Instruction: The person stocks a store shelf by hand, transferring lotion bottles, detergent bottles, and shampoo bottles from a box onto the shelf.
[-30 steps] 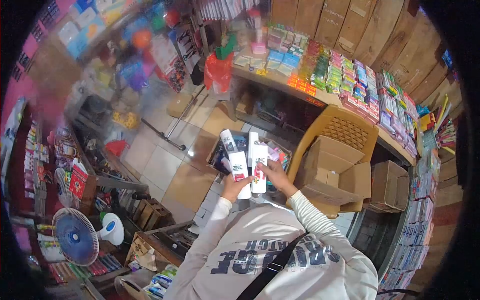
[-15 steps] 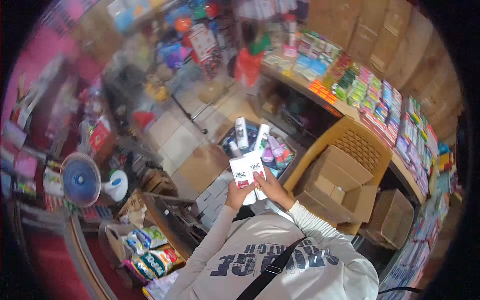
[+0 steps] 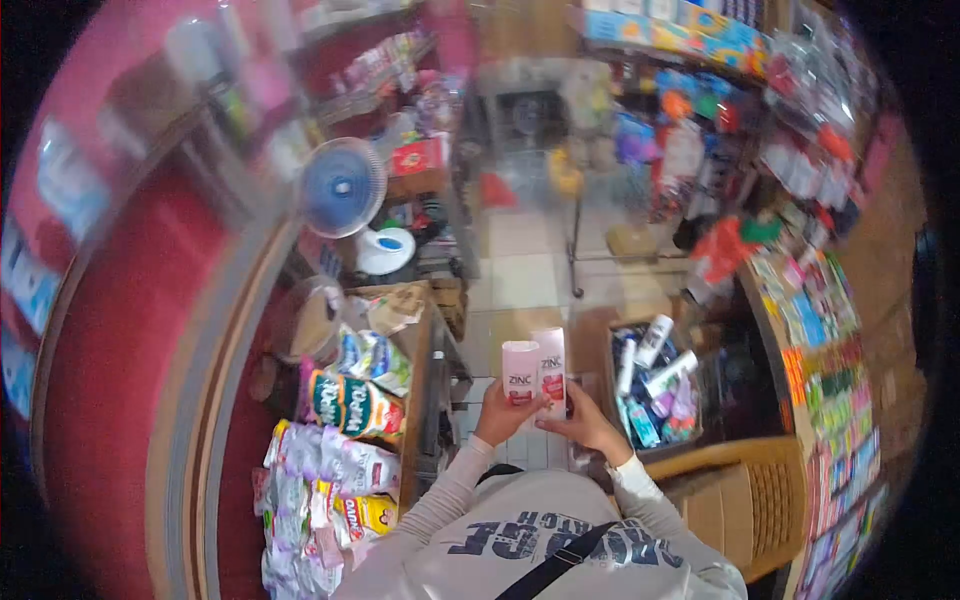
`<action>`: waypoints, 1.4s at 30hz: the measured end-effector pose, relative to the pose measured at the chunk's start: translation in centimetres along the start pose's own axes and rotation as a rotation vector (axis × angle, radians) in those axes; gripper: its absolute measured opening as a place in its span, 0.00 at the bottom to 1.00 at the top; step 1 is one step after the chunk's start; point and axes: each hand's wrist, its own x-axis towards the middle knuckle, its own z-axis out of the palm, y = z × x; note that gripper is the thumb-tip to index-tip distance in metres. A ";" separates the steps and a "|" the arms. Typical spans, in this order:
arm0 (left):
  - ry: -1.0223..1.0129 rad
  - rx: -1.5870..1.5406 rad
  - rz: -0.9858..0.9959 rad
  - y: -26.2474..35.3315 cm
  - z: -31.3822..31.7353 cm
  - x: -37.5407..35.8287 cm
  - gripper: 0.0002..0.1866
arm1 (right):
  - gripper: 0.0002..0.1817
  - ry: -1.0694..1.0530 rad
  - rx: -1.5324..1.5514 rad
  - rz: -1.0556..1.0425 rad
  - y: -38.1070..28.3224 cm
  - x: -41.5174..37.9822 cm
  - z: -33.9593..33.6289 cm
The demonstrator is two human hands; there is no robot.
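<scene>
Two white ZINC shampoo bottles stand upright side by side in front of my chest. My left hand [image 3: 508,411] is closed around the left bottle [image 3: 520,362], with its thumb reaching across toward the base of the other one. At the right bottle [image 3: 552,360], my right hand [image 3: 588,426] has its fingers along the side and its thumb near the bottom. To the right, a box holds several white bottles [image 3: 655,340], purple packs [image 3: 680,405] and a teal pack [image 3: 641,424].
A tan woven-back chair [image 3: 770,490] stands at the lower right, beside a counter of small packets [image 3: 850,400]. Snack bags [image 3: 350,402] and pouches fill the left side. Behind them are a blue fan [image 3: 343,188] and a tiled floor [image 3: 515,280].
My view has swung left, so the box and chair now appear farther right. Both bottles stay in my hands, and my right hand has shifted from the bottle's front to its side.
</scene>
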 end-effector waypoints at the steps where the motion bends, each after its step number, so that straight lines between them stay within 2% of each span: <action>1: 0.051 -0.007 0.030 -0.1 -0.8 -0.3 0.17 | 0.33 -0.021 -0.019 -0.034 -0.1 0.9 0.8; 2: 0.096 -0.013 0.059 -0.1 -1.8 -0.5 0.17 | 0.33 -0.037 -0.037 -0.067 -0.7 1.9 1.6; 6: 0.257 0.463 0.121 1.8 -5.7 -1.4 0.25 | 0.30 0.065 -0.319 -0.125 -2.1 5.2 5.5; 7: 0.320 0.310 0.207 2.7 -6.1 -1.3 0.26 | 0.28 0.127 -0.308 -0.212 -2.6 6.1 6.6; 10: 0.392 0.349 0.239 3.9 -8.7 -1.0 0.26 | 0.26 0.070 -0.326 -0.269 -4.5 8.2 8.5; 12: 0.420 0.375 0.291 2.7 -10.6 -0.1 0.26 | 0.25 -0.006 -0.233 -0.289 -4.3 10.1 9.3; 14: 0.405 0.438 0.303 6.8 -11.4 -0.4 0.26 | 0.24 -0.080 -0.165 -0.268 -3.8 11.8 10.1; 18: 0.400 0.404 0.241 7.2 -14.8 -0.2 0.26 | 0.21 -0.184 -0.122 -0.222 -4.6 15.0 11.8; 22: 0.518 0.192 0.266 10.6 -17.5 -0.2 0.24 | 0.20 -0.281 -0.048 -0.292 -8.6 18.3 14.6; 25: 0.648 0.041 0.198 12.3 -19.4 -0.9 0.19 | 0.30 -0.456 0.143 -0.283 -11.4 21.5 16.7; 27: 0.742 0.057 0.208 12.7 -20.8 -1.8 0.18 | 0.37 -0.541 0.268 -0.296 -12.4 23.9 18.3; 29: 0.830 0.099 0.230 14.0 -21.4 -2.5 0.16 | 0.37 -0.534 0.329 -0.316 -13.7 26.9 19.7; 32: 0.976 0.401 0.205 14.4 -22.3 -4.2 0.14 | 0.35 -0.526 0.373 -0.249 -16.6 31.8 21.0; 33: 1.042 0.303 0.203 14.6 -22.1 -4.3 0.13 | 0.34 -0.523 0.382 -0.209 -17.8 33.5 21.4; 34: 1.072 0.151 0.225 14.5 -22.1 -4.4 0.12 | 0.31 -0.487 0.474 -0.272 -19.3 34.8 22.2; 36: 1.134 0.097 0.222 14.4 -22.0 -4.4 0.12 | 0.27 -0.467 0.459 -0.181 -22.0 38.1 23.4; 39: 1.211 0.110 0.253 14.9 -21.8 -3.1 0.12 | 0.22 -0.420 0.435 -0.459 -25.4 43.4 25.0; 42: 1.266 0.126 0.243 14.6 -22.1 -2.0 0.13 | 0.22 -0.447 0.399 -0.602 -27.4 49.8 27.7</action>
